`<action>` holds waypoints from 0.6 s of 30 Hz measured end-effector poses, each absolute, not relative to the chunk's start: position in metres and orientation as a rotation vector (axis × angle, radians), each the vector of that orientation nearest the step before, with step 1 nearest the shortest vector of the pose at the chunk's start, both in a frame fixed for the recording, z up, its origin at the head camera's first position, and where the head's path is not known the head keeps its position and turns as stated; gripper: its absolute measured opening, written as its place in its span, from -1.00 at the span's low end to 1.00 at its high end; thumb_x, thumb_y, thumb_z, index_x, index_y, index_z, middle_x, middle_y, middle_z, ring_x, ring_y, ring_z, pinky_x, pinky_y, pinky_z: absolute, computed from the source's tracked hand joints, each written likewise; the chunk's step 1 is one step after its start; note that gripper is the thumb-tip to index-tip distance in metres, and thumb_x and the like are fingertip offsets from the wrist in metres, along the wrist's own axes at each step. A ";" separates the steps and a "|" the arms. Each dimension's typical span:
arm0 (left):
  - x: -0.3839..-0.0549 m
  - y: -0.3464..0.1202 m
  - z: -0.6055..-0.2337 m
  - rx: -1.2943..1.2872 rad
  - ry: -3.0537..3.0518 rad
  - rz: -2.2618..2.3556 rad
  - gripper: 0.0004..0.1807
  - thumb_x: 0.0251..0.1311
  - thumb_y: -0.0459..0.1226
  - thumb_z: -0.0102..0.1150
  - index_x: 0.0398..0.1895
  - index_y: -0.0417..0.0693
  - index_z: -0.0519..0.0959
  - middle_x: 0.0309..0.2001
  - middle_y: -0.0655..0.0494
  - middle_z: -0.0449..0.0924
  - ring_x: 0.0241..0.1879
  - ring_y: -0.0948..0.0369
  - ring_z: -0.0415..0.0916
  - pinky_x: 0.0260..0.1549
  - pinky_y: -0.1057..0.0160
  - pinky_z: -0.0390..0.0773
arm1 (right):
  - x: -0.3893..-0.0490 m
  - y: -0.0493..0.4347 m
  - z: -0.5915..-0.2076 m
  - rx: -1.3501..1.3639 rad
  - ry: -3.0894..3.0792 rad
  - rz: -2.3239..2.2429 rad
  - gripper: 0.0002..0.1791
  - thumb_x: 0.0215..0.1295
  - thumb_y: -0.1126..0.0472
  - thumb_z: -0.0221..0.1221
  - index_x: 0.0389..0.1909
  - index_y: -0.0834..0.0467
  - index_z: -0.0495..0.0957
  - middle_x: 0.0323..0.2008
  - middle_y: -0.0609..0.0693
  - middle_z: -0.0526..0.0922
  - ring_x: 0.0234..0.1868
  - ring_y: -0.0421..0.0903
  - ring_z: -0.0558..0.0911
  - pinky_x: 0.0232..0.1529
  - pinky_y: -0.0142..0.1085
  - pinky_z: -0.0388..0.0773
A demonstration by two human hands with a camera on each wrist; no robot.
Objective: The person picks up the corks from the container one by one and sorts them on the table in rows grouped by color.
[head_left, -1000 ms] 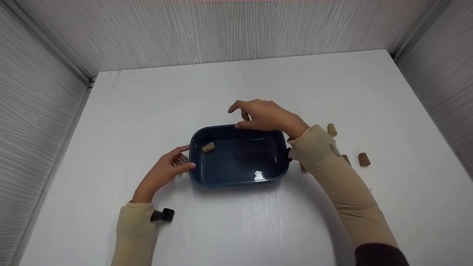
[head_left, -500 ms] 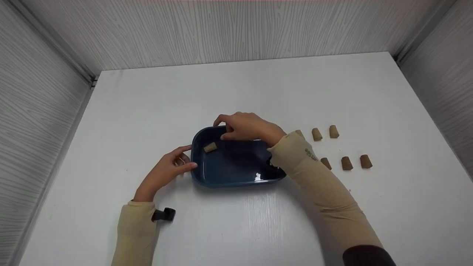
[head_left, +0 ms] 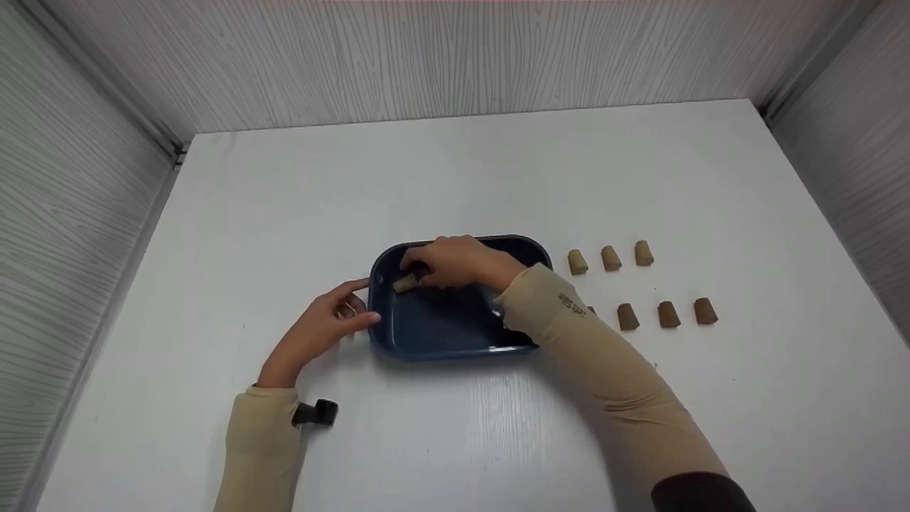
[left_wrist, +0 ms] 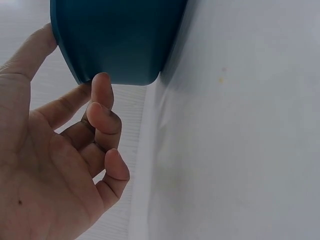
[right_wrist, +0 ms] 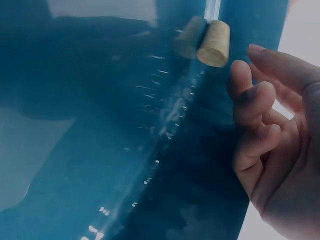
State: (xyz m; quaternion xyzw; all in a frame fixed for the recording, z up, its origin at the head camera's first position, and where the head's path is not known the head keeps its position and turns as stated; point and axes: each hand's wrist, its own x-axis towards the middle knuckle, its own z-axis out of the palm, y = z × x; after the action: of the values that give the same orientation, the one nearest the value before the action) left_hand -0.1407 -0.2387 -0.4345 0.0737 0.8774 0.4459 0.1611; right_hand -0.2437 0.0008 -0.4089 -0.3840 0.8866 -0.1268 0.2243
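A dark blue rectangular dish point(head_left: 434, 331) with rounded corners stands mid-table. My left hand point(head_left: 320, 327) holds its left end, the thumb at the rim and the index finger farther back; the other fingers curl beside the wall in the left wrist view. One light tapered cork stopper point(right_wrist: 215, 44) lies in the dish near its far left corner. Over the dish, my right hand point(head_left: 458, 262) reaches down with thumb and fingers parted. In the head view its fingertips come right beside the cork; in the right wrist view a small gap shows between them.
Right of the dish, three light corks point(head_left: 611, 258) stand in a row. Nearer, several darker corks point(head_left: 668, 314) form a second row, one partly hidden behind the right sleeve point(head_left: 590, 355). Pale panels point(head_left: 455, 57) enclose the white table point(head_left: 441, 441) at back and sides.
My right hand has moved left and down, from above the dish's far rim to beside the cork inside it. The corks behind the right arm have come into view. My left hand stays put.
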 end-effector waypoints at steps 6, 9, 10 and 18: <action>-0.140 -0.237 -0.434 0.212 2.475 1.297 -0.31 0.22 -0.05 0.26 0.41 0.05 0.30 -0.20 -0.01 0.50 -0.39 0.22 0.41 -0.41 0.30 0.39 | -0.242 0.000 -0.416 -1.002 2.398 -0.341 -0.53 0.43 0.16 0.08 0.34 -0.11 0.36 -0.46 -0.04 0.66 -0.51 -0.17 0.64 -0.42 -0.31 0.55; -0.141 -0.237 -0.434 0.213 2.481 1.303 -0.31 0.22 -0.06 0.27 0.40 0.06 0.31 -0.20 -0.01 0.51 -0.39 0.22 0.41 -0.41 0.30 0.39 | -0.242 -0.001 -0.417 -1.016 2.410 -0.332 -0.53 0.43 0.17 0.08 0.33 -0.11 0.37 -0.50 -0.04 0.65 -0.54 -0.16 0.63 -0.46 -0.31 0.54; -0.141 -0.237 -0.434 0.212 2.485 1.301 -0.31 0.21 -0.06 0.27 0.40 0.06 0.32 -0.20 -0.01 0.51 -0.39 0.22 0.41 -0.41 0.30 0.39 | -0.242 -0.001 -0.417 -1.020 2.411 -0.327 -0.53 0.42 0.16 0.09 0.33 -0.12 0.38 -0.50 -0.04 0.65 -0.55 -0.16 0.63 -0.47 -0.31 0.54; -0.144 -0.239 -0.438 0.217 2.497 1.284 -0.29 0.20 0.00 0.27 0.40 0.05 0.31 -0.20 0.03 0.50 -0.39 0.22 0.41 -0.42 0.30 0.39 | -0.242 -0.005 -0.421 -1.035 2.435 -0.299 -0.63 0.45 0.08 0.04 0.23 -0.06 0.44 -0.52 -0.06 0.64 -0.59 -0.17 0.60 -0.48 -0.31 0.51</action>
State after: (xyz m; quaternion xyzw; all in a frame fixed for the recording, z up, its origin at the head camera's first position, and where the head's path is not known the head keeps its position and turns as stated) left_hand -0.1438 -0.2394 -0.4378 0.0759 0.8750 0.4499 0.1618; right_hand -0.2418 -0.0049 -0.4213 -0.3776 0.8884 -0.1092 0.2371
